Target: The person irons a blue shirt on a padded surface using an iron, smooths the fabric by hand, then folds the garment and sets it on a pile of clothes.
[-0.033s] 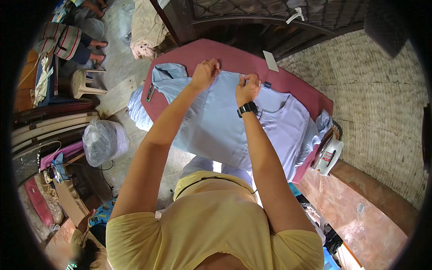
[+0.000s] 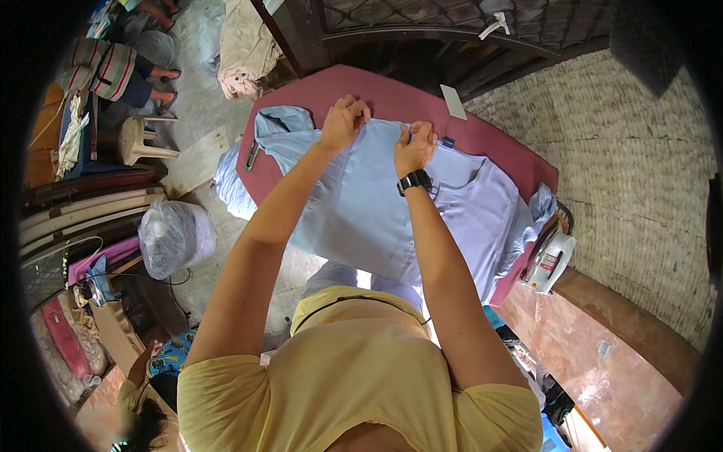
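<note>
A light blue shirt is spread over a maroon-covered ironing board in front of me. Its neckline, with a small dark label, lies to the right, and a bunched part is at the far left. At the shirt's far edge, my left hand has its fingers curled onto the cloth, the fingertips partly hidden. My right hand, with a black watch on the wrist, pinches the same edge near the label, thumb against fingers. Cloth runs between the two hands.
A white iron rests at the board's right end. A white card lies at the far edge, by a dark lattice gate. Left are a plastic-wrapped bundle, a cream plastic stool and other people's legs.
My left hand's fingers have lifted and shifted very slightly at the shirt's far edge. My right hand and the shirt look almost the same.
</note>
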### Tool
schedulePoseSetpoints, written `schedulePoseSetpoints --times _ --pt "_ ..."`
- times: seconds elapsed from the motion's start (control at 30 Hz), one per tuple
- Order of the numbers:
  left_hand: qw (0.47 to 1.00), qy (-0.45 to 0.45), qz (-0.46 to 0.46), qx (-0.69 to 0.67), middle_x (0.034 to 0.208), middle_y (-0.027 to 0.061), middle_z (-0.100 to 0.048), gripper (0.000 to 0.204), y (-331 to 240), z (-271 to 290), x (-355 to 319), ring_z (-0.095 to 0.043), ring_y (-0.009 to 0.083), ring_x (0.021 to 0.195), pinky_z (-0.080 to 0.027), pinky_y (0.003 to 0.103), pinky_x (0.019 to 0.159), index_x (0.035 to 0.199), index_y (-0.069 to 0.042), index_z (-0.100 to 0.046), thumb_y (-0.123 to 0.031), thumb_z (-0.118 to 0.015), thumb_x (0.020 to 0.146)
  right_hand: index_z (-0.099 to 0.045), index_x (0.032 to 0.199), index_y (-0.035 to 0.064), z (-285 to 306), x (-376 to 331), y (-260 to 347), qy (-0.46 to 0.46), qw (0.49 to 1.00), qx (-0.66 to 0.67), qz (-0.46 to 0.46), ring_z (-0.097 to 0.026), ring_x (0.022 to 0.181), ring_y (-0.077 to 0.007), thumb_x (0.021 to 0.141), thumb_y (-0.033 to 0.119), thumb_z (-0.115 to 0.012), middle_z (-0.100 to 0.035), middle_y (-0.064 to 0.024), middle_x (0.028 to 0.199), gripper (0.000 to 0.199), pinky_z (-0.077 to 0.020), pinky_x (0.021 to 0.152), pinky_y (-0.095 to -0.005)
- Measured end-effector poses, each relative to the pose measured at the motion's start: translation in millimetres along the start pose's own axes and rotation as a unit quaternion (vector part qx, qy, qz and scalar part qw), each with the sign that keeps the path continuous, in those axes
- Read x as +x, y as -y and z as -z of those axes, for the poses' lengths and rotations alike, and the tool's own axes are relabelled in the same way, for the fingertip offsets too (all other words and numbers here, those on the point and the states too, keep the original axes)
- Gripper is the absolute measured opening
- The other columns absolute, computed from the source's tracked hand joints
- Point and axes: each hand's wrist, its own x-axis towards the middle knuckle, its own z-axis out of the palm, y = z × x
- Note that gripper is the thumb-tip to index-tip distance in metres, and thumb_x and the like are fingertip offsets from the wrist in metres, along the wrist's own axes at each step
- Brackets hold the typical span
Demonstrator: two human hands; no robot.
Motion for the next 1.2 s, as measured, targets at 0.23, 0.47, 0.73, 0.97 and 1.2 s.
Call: schedulePoseSetpoints --times 0.23,0.47,0.73,0.97,1.2 --pt "0.992 -0.023 -0.057 0.112 0.099 0.0015 -0.056 0.031 -8 -3 -14 -0.053 0.0226 0.099 -0.042 0.038 0.08 0.102 -0.02 -0.072 -0.004 -0.066 0.076 -0.063 0.1 0.0185 -3 -5 -9 0.024 0.992 -0.084 0.095 -0.054 0.096 -0.0287 0.08 0.012 -0.067 -0.054 -0.0071 0.102 0.021 -0.0394 0.079 -0.0431" --pt "0.968 0.01 -0.14 0.206 0.112 0.0062 -0.055 0.033 -20 -5 -23 -0.052 0.0248 0.103 -0.044 0.037 0.084 0.112 -0.006 -0.066 -0.009 -0.06 0.079 -0.071 0.105 0.023 3 -8 -18 0.043 0.985 -0.085 0.143 -0.053 0.098 -0.0273 0.076 0.009 -0.065 -0.055 -0.0049 0.101 0.033 -0.039 0.08 -0.0416" --pt "0.946 0.054 -0.049 0.316 0.128 0.0161 -0.05 0.049 -55 -44 -42 -0.048 0.038 0.114 -0.045 0.047 0.097 0.135 -0.008 -0.051 -0.02 -0.059 0.088 -0.07 0.109 0.0176 16 0 -19 0.068 0.992 -0.013 0.109 -0.053 0.098 -0.0304 0.081 0.009 -0.063 -0.058 -0.0079 0.101 0.03 -0.0399 0.086 -0.0439" --pt "0.957 -0.008 -0.008 0.289 0.144 0.0177 -0.04 0.061 -75 -63 -53 -0.037 0.049 0.126 -0.029 0.062 0.107 0.147 -0.021 -0.041 -0.05 -0.053 0.094 -0.059 0.122 0.0046 191 18 -144 -0.092 0.976 -0.175 0.09 -0.055 0.109 -0.0369 0.089 0.024 -0.063 -0.06 -0.0201 0.113 0.038 -0.0432 0.093 -0.0474" --pt "0.946 -0.012 0.016 0.323 0.147 0.015 -0.037 0.061 -91 -77 -45 -0.033 0.0442 0.133 -0.022 0.069 0.107 0.149 -0.029 -0.039 -0.059 -0.043 0.096 -0.057 0.106 -0.0038 426 -34 -333 -0.066 0.842 -0.5 -0.193 -0.059 0.086 -0.0371 0.092 0.059 -0.054 -0.061 -0.0219 0.093 0.065 -0.046 0.075 -0.0498"
